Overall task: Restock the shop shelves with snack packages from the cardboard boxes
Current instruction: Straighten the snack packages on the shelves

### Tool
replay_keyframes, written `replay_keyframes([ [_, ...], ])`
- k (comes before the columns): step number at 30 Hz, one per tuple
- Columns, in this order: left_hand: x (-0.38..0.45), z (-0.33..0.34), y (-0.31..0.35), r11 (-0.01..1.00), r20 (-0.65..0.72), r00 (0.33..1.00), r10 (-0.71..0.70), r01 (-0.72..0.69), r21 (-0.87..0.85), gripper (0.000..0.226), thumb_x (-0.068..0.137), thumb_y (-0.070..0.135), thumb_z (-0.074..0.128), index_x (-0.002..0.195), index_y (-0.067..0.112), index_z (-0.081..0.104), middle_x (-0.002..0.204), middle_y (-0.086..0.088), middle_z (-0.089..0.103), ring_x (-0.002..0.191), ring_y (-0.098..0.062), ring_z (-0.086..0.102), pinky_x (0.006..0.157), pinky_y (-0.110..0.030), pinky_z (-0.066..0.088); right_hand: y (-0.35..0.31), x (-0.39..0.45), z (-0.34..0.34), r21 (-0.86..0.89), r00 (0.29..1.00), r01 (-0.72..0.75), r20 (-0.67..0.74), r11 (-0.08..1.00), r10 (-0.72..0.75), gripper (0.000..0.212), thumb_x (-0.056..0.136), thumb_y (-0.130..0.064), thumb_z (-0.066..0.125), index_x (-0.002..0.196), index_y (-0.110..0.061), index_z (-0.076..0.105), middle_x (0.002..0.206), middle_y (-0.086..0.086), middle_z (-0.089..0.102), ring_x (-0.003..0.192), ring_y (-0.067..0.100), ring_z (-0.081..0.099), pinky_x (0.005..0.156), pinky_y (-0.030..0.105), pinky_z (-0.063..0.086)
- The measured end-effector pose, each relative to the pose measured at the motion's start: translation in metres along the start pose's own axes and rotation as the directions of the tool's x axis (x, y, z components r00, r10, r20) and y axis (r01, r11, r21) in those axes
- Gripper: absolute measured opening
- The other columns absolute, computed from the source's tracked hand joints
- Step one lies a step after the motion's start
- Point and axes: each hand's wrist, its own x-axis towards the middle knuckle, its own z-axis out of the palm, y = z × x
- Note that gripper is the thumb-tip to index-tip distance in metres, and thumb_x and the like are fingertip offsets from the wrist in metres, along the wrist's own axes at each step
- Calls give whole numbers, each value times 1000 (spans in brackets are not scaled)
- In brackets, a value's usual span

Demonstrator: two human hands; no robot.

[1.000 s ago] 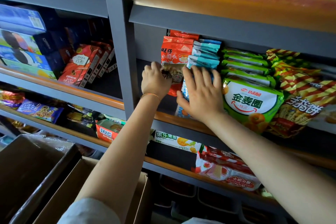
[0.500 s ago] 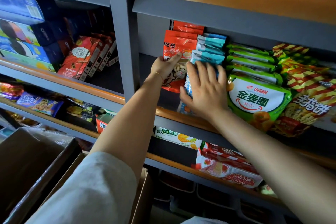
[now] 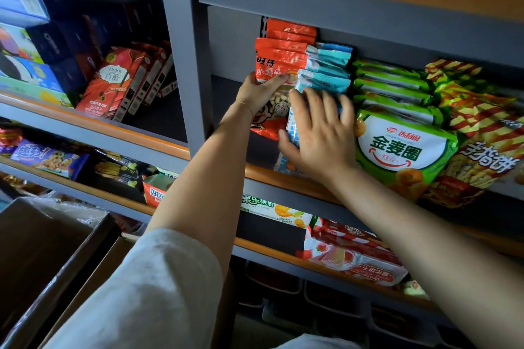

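Two hands work mid-frame: the left hand (image 3: 262, 92) grips the front red plastic snack pouch (image 3: 276, 71), probably seating it upright, while the right hand (image 3: 317, 133), fingers spread flat, presses the pale blue foil packets (image 3: 326, 65) back, likely to clear room. Brown cardboard boxes (image 3: 48, 263) wait lower left.

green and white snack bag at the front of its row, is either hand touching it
No, the left hand grips the red-orange snack bag and the right hand presses flat on the light blue snack bag, beside the green and white snack bag.

Dark bins (image 3: 272, 278) under bottom shelf.
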Motion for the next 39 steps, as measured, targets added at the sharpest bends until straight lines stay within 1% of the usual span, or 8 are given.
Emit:
replay_keyframes([
  [7, 1, -7, 4, 998, 25, 999, -45, 44, 45, 47, 71, 66, 77, 97, 28, 66, 100, 5, 71, 98, -17, 69, 96, -35, 54, 0, 0, -1, -4, 1000, 0, -3, 1000, 0, 62, 90, -48, 49, 137, -8, 52, 132, 18, 58, 119, 37, 55, 107, 51, 30],
  [12, 5, -5, 3, 994, -3, 998, 56, -56, 91, 75, 59, 69, 83, 119, 28, 66, 111, 9, 73, 102, -13, 69, 100, -37, 53, -1, 0, 1, 4, 1000, -4, -21, 1000, 4, 61, 89, -47, 51, 136, -8, 53, 131, 17, 59, 116, 36, 56, 107, 51, 31],
  [16, 1, -2, 6, 976, -97, 985, 143, -124, 178, 69, 73, 63, 80, 126, 24, 58, 115, 11, 67, 106, -12, 64, 91, -27, 46, -1, -1, 0, 1, 1000, -4, -18, 1000, 4, 61, 89, -47, 51, 137, -9, 53, 131, 17, 59, 117, 36, 55, 107, 51, 31],
  [21, -11, 1, 9, 938, -115, 977, 180, -135, 320, 66, 95, 57, 55, 138, 10, 38, 136, -14, 60, 123, -33, 58, 94, -35, 43, -1, -1, -1, -1, 1000, -3, -4, 1000, 3, 62, 89, -47, 51, 138, -8, 52, 131, 17, 59, 118, 36, 55, 108, 51, 30],
  [24, -29, -2, 2, 909, -95, 981, 168, -117, 401, 70, 93, 55, 59, 143, 13, 34, 141, -17, 52, 128, -35, 53, 104, -42, 43, 0, -1, -1, -13, 1000, 6, 1, 1000, -6, 63, 90, -48, 50, 138, -8, 51, 132, 18, 58, 118, 37, 54, 108, 51, 30],
  [28, -51, -6, -12, 848, -62, 980, 189, -131, 514, 71, 89, 48, 70, 138, 8, 39, 138, -16, 53, 125, -33, 55, 98, -37, 45, 0, 0, -3, -21, 1000, 4, 21, 1000, -4, 64, 91, -49, 48, 140, -8, 49, 133, 17, 57, 120, 37, 53, 108, 52, 29],
  [34, -52, -14, -14, 932, -139, 987, 79, -24, 363, 78, 77, 52, 82, 131, 6, 51, 131, -10, 59, 115, -25, 61, 88, -32, 51, -1, -1, -6, -17, 1000, 0, 27, 1000, 1, 63, 91, -48, 48, 140, -9, 48, 133, 16, 57, 120, 36, 53, 108, 51, 30],
  [39, -39, -11, -15, 985, -143, 989, 50, -26, 170, 43, 91, 43, 69, 118, 12, 59, 116, -4, 66, 110, -24, 65, 91, -35, 53, -2, -1, -5, -12, 1000, -5, 18, 1000, 6, 62, 91, -47, 49, 139, -9, 50, 133, 16, 58, 119, 36, 53, 109, 52, 30],
])
